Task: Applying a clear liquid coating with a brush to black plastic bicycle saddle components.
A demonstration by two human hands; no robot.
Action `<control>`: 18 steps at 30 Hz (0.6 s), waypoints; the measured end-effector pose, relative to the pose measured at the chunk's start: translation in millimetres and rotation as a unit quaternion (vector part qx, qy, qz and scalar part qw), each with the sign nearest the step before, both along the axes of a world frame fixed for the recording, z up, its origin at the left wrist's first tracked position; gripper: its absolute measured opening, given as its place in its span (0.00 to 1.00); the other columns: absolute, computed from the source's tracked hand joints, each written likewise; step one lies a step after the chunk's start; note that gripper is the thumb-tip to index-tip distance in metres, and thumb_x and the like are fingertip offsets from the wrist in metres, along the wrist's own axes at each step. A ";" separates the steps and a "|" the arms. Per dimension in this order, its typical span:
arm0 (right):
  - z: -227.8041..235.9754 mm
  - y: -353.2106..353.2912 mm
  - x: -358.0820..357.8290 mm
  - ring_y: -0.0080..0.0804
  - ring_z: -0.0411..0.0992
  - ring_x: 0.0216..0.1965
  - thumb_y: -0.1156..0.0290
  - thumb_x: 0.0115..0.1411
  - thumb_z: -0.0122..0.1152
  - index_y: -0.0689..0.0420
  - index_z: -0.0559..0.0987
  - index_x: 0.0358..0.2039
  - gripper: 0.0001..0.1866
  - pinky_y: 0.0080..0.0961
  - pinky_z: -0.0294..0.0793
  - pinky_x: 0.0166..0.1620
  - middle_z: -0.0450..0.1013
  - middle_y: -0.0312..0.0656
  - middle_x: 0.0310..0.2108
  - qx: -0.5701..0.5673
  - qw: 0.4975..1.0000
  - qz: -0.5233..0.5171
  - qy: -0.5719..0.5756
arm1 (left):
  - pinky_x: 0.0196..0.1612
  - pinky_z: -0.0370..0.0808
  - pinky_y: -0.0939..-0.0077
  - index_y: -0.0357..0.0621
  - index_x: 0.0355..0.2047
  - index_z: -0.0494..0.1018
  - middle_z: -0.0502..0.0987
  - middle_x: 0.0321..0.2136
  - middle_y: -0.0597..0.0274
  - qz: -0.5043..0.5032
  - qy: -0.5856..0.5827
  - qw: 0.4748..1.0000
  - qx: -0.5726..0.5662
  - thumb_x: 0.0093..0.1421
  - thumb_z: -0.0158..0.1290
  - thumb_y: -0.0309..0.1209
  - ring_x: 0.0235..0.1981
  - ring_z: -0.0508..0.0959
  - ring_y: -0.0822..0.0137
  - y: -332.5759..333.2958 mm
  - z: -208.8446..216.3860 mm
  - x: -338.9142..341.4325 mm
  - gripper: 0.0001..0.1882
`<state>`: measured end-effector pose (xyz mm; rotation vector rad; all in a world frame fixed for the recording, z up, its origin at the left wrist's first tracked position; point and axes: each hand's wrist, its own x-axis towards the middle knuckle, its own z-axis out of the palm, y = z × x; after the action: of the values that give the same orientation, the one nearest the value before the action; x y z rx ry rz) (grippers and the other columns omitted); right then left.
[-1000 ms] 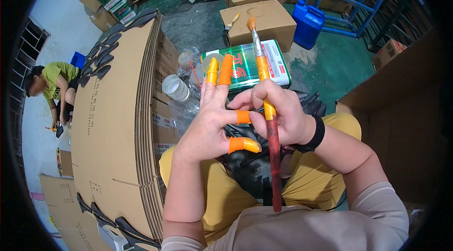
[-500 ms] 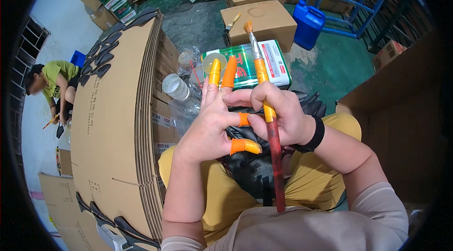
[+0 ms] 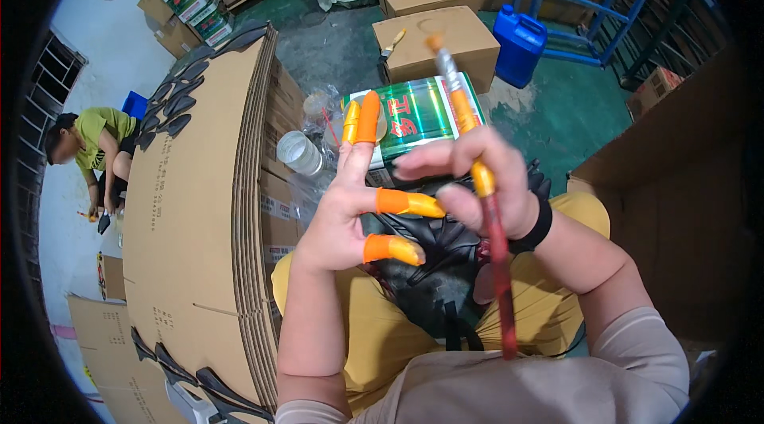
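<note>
My left hand (image 3: 338,217) is held up over my lap with its fingers spread and nothing in it. Orange and yellow finger cots (image 3: 390,201) cover its thumb and several fingertips. Just right of it, my right hand (image 3: 505,181), a little blurred, grips a long paintbrush (image 3: 497,257) by its yellow and red handle, bristles pointing up and away. The two hands are apart. Beneath them, dark flat pieces (image 3: 430,249) and black material lie across my lap. A green metal can (image 3: 418,109) stands beyond my fingers, with a clear plastic cup (image 3: 298,152) at its left.
Stacked flat cardboard (image 3: 191,209) fills my left, with black leaf-shaped pieces (image 3: 175,101) on it. A person (image 3: 99,137) works beyond. Ahead are a cardboard box (image 3: 446,46) with a brush on it and a blue jerrycan (image 3: 519,46). An open carton (image 3: 668,209) stands at right.
My right hand has drawn away to the right from my left index finger, the brush going with it. That finger has straightened, and my left hand has shifted slightly left.
</note>
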<state>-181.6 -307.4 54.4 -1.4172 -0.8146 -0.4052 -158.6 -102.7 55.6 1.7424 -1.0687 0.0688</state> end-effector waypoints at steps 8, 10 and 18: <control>7.4 -27.5 26.1 0.28 0.73 0.28 0.78 0.52 0.55 0.59 0.64 0.32 0.10 0.25 0.71 0.35 0.71 0.41 0.24 -0.040 0.986 -0.161 0.000 | 0.64 0.38 0.48 0.49 0.41 0.77 0.46 0.64 0.48 -0.131 0.249 0.898 -0.339 0.44 0.53 0.64 0.65 0.44 0.48 -7.9 -11.2 -5.8 0.35; 4.8 -29.0 29.9 0.30 0.73 0.28 0.79 0.51 0.55 0.59 0.64 0.32 0.10 0.24 0.71 0.35 0.70 0.41 0.25 -0.066 0.982 -0.175 -0.011 | 0.63 0.39 0.44 0.62 0.47 0.73 0.41 0.64 0.47 -0.141 0.278 0.875 -0.369 0.47 0.47 0.67 0.65 0.42 0.46 -11.8 -3.1 -6.8 0.34; -9.3 -40.3 50.6 0.36 0.71 0.30 0.80 0.50 0.48 0.59 0.67 0.34 0.10 0.27 0.70 0.37 0.69 0.41 0.26 -0.164 0.966 -0.197 0.032 | 0.62 0.45 0.43 0.78 0.63 0.41 0.41 0.63 0.38 -0.158 0.363 0.785 -0.476 0.44 0.35 0.76 0.63 0.49 0.40 -19.0 -3.8 -5.9 0.47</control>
<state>-131.1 -347.8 45.1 -1.9034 -0.5599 -0.5400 -164.5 -121.7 51.7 0.5401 -0.5391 -0.2298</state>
